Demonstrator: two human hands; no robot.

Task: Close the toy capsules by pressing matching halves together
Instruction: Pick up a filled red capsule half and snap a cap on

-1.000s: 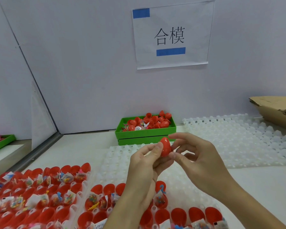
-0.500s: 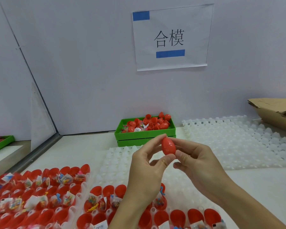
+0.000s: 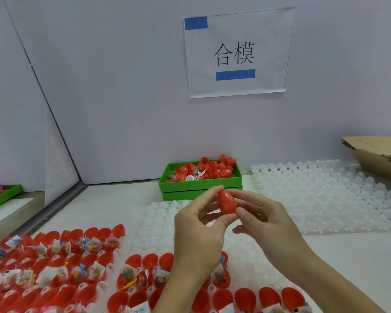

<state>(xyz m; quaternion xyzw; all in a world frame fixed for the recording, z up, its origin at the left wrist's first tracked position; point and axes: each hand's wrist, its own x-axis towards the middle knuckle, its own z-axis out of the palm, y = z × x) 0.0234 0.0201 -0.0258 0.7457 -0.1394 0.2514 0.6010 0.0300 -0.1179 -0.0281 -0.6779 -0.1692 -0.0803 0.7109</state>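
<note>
A capsule [image 3: 226, 202] is held above the worktop [image 3: 348, 256] between the left hand [image 3: 199, 231] and right hand [image 3: 266, 224]. Behind it sits a bin of capsule halves [image 3: 200, 187]; trays of filled halves [image 3: 54, 263] lie in front, to the left.

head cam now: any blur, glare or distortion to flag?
Head view: red capsule and both hands sharp; filled halves at lower left smeared; wide-angle bends the wall seam; soft even light, small sheen on the capsule, no harsh shadows.
</note>
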